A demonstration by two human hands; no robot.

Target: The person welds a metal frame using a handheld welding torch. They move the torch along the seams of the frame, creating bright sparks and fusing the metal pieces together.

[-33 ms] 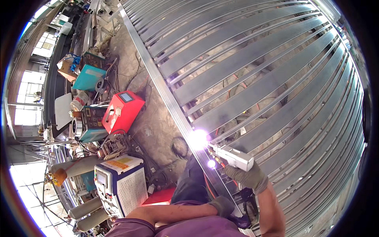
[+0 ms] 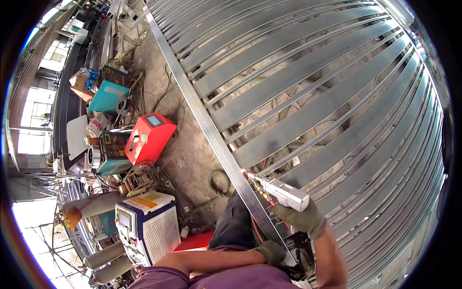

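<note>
My right hand [image 2: 304, 217], in a grey-green glove, is closed round the handle of a handheld welding gun [image 2: 288, 193] with a silver-white body. The gun's nozzle tip meets the inner edge of a long metal rail [image 2: 199, 112], beside the end of a flat slat [image 2: 262, 149]. A small reddish glow shows at the tip. Close to the rail's near end and in front of my body, my gloved left hand [image 2: 270, 251] is curled. What its fingers grip is hidden. Dark cables [image 2: 303, 250] hang below the gun.
The slatted metal panel [image 2: 308, 103] spreads to the right, with hoses visible underneath. At left stand a red machine [image 2: 150, 137], a white-and-blue cabinet [image 2: 161, 229], teal machines [image 2: 108, 96] and gas cylinders [image 2: 103, 254]. A coil [image 2: 220, 182] lies on the floor near the rail.
The bright white-violet flare at the gun tip is gone, leaving a small glow. A second bright spot beside the rail has vanished too. Both hands stay nearly in place.
</note>
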